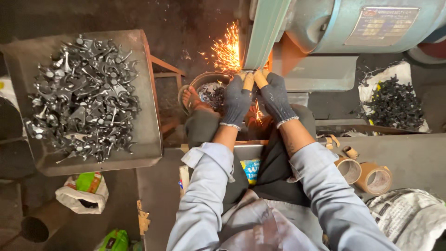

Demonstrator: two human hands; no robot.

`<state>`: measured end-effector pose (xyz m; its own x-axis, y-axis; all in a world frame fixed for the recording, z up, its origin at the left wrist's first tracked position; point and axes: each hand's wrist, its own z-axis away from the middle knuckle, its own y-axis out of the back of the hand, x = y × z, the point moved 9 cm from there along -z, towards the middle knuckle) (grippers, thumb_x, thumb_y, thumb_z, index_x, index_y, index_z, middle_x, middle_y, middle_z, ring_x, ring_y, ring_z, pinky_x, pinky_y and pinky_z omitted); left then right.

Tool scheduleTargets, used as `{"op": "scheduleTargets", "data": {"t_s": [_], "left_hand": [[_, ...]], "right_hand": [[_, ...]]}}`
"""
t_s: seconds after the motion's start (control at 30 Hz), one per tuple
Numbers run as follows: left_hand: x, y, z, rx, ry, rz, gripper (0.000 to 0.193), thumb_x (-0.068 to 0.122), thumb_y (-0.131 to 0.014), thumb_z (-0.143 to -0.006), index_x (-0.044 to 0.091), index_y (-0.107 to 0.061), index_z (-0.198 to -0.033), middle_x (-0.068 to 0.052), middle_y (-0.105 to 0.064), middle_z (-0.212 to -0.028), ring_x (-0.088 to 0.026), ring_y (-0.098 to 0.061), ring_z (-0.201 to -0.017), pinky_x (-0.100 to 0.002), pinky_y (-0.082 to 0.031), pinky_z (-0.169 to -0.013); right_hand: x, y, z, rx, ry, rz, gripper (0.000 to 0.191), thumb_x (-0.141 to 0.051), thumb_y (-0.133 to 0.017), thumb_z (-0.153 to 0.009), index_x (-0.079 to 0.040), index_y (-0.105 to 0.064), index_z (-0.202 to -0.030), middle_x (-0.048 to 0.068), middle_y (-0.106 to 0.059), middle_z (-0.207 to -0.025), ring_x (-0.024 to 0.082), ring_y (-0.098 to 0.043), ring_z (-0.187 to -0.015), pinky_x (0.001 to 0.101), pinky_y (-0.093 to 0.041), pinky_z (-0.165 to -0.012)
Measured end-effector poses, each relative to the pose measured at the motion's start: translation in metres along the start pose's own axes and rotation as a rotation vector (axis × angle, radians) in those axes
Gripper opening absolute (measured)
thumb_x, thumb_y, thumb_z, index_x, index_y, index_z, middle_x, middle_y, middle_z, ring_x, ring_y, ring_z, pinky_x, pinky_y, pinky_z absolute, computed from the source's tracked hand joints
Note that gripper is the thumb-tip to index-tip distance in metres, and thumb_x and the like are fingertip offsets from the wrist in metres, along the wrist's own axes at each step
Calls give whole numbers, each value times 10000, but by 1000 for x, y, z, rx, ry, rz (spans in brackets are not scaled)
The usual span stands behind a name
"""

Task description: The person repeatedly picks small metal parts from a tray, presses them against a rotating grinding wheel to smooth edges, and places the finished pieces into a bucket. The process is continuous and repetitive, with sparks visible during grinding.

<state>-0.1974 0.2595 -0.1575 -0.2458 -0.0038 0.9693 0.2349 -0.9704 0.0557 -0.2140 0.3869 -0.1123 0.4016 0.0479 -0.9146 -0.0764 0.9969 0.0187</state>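
- Both gloved hands meet at upper centre of the frame: the left hand point(236, 100) and right hand point(276, 96) are pressed close together, fingertips pinching a small workpiece point(251, 78) against the grinding wheel guard point(262, 32). The piece itself is mostly hidden by the taped fingertips, so its shape cannot be told.
- Holding it with two hands probably steadies a small part against the pull of the wheel; the sparks point(226, 49) fly off to the upper left, away from the person's body.
- The dark knitted gloves with taped fingertips likely guard against heat and abrasion.
- A metal tray point(148, 139) at the left of the frame holds a heap of dark forged metal parts point(83, 97), raised within arm's reach of the left hand.
- A round bowl point(197, 82), just beside the bare foot point(193, 98) below the wheel, holds a few similar parts.
- At the right, a white sack point(395, 74) carries another pile of dark parts point(395, 104).
- Cardboard tape cores point(367, 174) lie at the lower right, near crumpled newspaper point(409, 216).
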Motion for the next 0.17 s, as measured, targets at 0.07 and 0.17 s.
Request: {"op": "scheduleTargets", "data": {"t_s": [0.07,0.17], "left_hand": [[0,-6,4,-39,101,17,280,241,-579,-1014,33,-681,-1172,-142,-749,-1059,-240,-731,-890,-392,-594,-749],[29,24,17,20,-124,0,298,249,-599,-1033,39,-714,-1210,-157,-792,-1126,-212,-742,-1028,-355,-578,-939]], "right_hand": [[9,15,-1,112,-73,156,314,-281,-654,-1041,18,-750,-1035,82,-645,-794,158,-538,-664,302,-413,-569],[-11,5,8,-143,162,-138,336,-307,-603,-1040,-14,-737,-1137,36,-755,-1047,121,-687,-940,241,-562,-824]]}}
